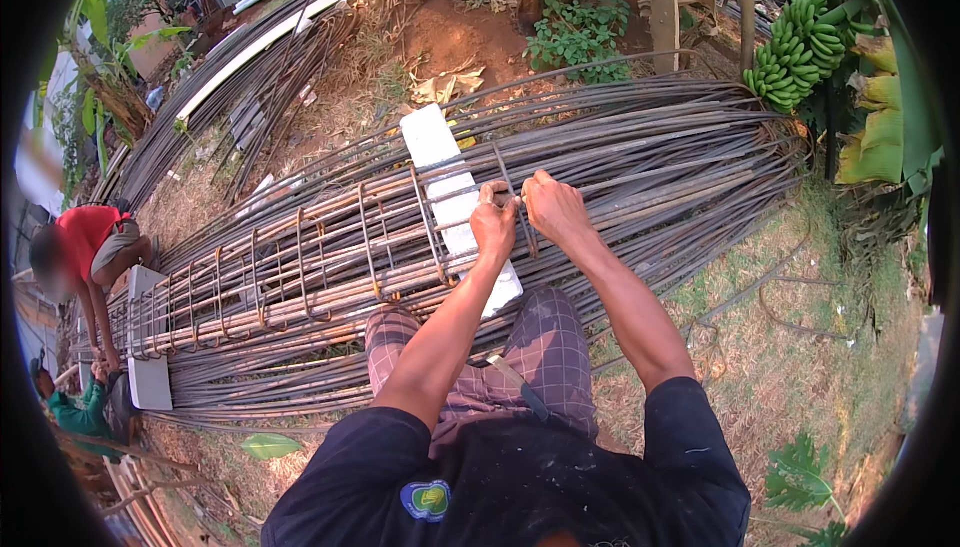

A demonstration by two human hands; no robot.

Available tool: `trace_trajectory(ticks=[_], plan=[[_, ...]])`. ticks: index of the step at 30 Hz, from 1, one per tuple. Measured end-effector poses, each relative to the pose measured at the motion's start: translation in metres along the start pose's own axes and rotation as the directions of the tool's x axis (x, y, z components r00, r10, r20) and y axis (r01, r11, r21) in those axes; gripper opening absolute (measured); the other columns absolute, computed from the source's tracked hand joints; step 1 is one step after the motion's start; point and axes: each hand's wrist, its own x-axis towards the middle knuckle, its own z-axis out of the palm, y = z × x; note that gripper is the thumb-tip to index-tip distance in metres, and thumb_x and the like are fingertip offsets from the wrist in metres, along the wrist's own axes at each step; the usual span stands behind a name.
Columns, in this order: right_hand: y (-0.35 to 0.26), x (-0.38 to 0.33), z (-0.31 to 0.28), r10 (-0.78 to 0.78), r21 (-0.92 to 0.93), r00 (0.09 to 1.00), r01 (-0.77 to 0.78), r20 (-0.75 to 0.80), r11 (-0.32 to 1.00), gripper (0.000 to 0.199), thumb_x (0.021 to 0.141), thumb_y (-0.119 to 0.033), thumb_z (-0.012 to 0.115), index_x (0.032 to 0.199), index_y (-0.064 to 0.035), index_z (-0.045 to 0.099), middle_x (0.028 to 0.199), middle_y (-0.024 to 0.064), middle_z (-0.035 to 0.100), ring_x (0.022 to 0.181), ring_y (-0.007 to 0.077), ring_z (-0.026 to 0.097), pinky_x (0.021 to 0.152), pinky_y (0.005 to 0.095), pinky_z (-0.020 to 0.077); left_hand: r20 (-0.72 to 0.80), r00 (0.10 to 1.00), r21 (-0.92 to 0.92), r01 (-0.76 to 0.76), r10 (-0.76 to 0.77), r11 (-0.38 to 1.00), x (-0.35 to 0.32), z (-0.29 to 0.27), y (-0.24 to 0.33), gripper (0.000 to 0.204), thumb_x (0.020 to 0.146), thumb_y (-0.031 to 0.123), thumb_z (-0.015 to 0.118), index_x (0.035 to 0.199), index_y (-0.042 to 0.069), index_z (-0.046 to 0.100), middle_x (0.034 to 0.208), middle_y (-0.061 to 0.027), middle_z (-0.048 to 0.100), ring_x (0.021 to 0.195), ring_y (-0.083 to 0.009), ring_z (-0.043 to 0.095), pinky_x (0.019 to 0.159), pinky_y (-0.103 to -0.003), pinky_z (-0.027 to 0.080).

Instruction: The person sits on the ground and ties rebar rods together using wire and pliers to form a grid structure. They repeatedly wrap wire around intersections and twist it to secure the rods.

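Observation:
My left hand [494, 221] is closed, its fingers pinched together above a white block. Just to its right, my right hand [555, 209] is also closed, knuckles upward. Between them runs a bent steel stirrup [503, 161], crossing the long rebar rods; both hands are against or very near it. Whatever the fingers pinch is hidden. Several more stirrups [369, 237] stand around the rods to the left, forming a cage. Beneath the rods, the white block [432, 137] lies crosswise.
Long rebar rods [650, 162] fan across the ground before me. A second pale block [150, 379] supports them at far left, where a person in red [85, 237] bends over beside one in green [88, 415]. Green bananas [800, 52] hang at far right.

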Motion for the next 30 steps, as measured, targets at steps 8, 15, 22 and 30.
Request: trace_trajectory(ticks=[8, 15, 22, 30], plan=[[-0.007, 0.013, -0.008, -0.404, -0.243, 0.912, 0.408, 0.067, 0.880, 0.008, 0.085, -0.015, 0.062, 0.083, -0.0091, 0.065, 0.092, 0.0041, 0.061, 0.088, 0.0218, 0.065, 0.067, 0.0358, 0.0574, 0.113, 0.990, 0.164, -0.100, 0.082, 0.981, -0.032, -0.002, -0.024, 0.053, 0.087, 0.000, 0.057, 0.139, 0.005, 0.046, 0.126, -0.0136, 0.070, 0.123, -0.0300, 0.061, 0.122, -0.053, 0.011], [0.014, 0.023, -0.013, -0.183, -0.215, 0.975, 0.206, 0.123, 0.955, 0.008, 0.087, -0.019, 0.067, 0.085, -0.0105, 0.066, 0.095, 0.0064, 0.062, 0.094, 0.0272, 0.068, 0.069, 0.0436, 0.0564, -0.004, 0.999, 0.173, -0.041, 0.042, 0.984, -0.015, 0.006, -0.023, 0.044, 0.088, 0.005, 0.061, 0.131, 0.006, 0.052, 0.104, -0.0129, 0.076, 0.104, -0.0348, 0.069, 0.111, -0.052, 0.027], [0.004, -0.003, -0.015, -0.248, -0.176, 0.968, 0.237, -0.043, 0.955, 0.006, 0.087, -0.016, 0.067, 0.090, -0.0116, 0.064, 0.093, 0.0039, 0.058, 0.089, 0.0225, 0.067, 0.063, 0.0403, 0.0558, -0.087, 0.992, 0.026, -0.093, 0.095, 0.995, -0.008, 0.013, -0.021, 0.045, 0.084, 0.002, 0.066, 0.128, 0.010, 0.058, 0.097, -0.0136, 0.073, 0.093, -0.0331, 0.071, 0.078, -0.044, 0.054], [-0.010, 0.051, 0.005, -0.665, -0.214, 0.746, 0.655, 0.030, 0.725, 0.006, 0.081, -0.017, 0.066, 0.086, -0.0141, 0.066, 0.091, 0.0003, 0.060, 0.085, 0.0166, 0.067, 0.063, 0.0322, 0.0578, -0.128, 0.982, 0.038, -0.133, 0.136, 0.990, -0.032, 0.013, -0.016, 0.074, 0.085, -0.008, 0.056, 0.152, 0.010, 0.029, 0.137, -0.0221, 0.050, 0.111, -0.0448, 0.061, 0.086, -0.050, 0.055]])
